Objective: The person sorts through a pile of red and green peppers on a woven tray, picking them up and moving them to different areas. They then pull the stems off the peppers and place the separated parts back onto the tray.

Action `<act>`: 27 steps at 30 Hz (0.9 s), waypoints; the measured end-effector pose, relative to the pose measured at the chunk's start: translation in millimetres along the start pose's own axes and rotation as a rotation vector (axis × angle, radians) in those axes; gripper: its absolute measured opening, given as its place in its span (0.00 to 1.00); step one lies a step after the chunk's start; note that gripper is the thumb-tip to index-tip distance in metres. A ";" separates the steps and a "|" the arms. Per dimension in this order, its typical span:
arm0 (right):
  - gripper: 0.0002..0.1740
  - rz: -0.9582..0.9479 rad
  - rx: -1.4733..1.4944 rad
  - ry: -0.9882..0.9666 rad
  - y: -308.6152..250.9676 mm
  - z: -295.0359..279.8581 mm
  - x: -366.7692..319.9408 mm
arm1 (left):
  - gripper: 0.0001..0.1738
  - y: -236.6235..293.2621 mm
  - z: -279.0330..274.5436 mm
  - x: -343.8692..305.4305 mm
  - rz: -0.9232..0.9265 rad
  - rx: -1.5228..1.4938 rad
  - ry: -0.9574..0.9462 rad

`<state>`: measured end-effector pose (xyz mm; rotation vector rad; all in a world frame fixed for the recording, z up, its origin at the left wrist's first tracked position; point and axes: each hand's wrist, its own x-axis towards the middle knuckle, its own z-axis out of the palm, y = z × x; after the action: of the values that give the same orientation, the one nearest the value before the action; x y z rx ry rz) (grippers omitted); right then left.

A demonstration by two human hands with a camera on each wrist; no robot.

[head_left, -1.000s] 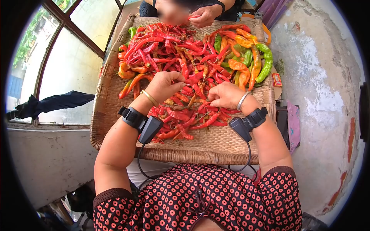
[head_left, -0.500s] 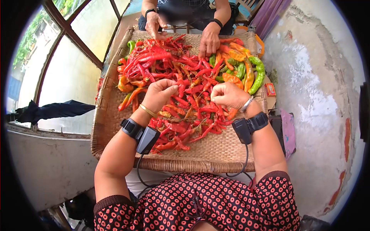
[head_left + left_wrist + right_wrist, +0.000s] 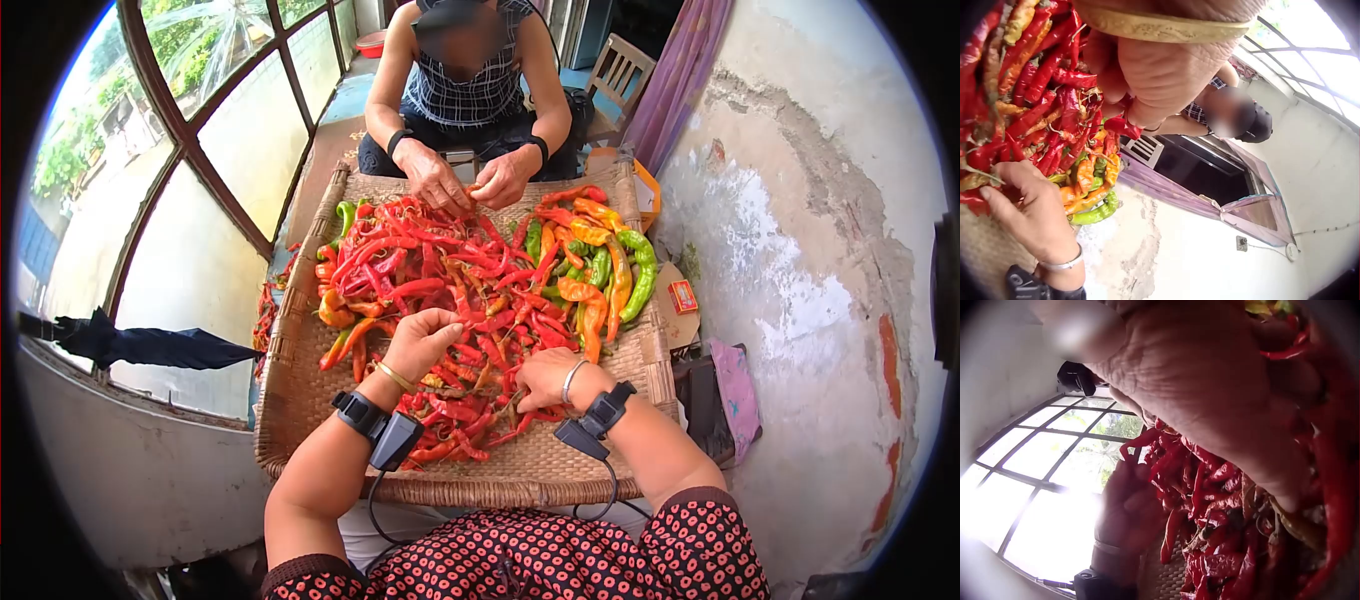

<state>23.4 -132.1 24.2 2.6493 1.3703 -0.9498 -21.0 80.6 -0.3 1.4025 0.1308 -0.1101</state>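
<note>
My left hand [image 3: 422, 345] is raised over the pile of red chili peppers [image 3: 465, 375], pinching a red chili pepper [image 3: 1125, 129] at its fingertips. That pepper also sticks up from the fingertips in the right wrist view. My right hand [image 3: 555, 378] reaches down into the near right part of the pile. Its thumb and index finger stand apart around a thin stem in the left wrist view. A yellowish-brown chili pepper [image 3: 1300, 528] lies right at the thumb tip in the right wrist view.
A woven tray [image 3: 590, 450] bears the peppers. Green and orange peppers [image 3: 590, 270] lie at its right side. Across from me sits a person whose hands [image 3: 470, 185] meet over the far edge. A folded umbrella [image 3: 160, 345] hangs by the window; a rough wall [image 3: 790, 300] stands right.
The view has tilted up, showing more of the other person, whose hands have come together. My right hand has lowered into the pile, while my left hand stays raised above it.
</note>
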 end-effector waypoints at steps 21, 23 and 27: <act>0.12 0.065 0.972 0.108 43.5 -23.5 -5.9 | 0.04 -0.1 -0.2 7.8 0.020 0.050 0.014; 0.12 0.056 1.099 0.224 41.1 -28.5 -6.2 | 0.06 -2.1 -1.3 8.1 0.012 0.046 0.003; 0.12 0.020 1.301 0.361 47.4 -40.7 -4.6 | 0.06 -1.7 0.9 7.5 0.008 0.041 0.002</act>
<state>77.4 -153.4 47.6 3.8399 0.8123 -1.9183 -13.9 79.5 -3.0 1.4443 0.1251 -0.1055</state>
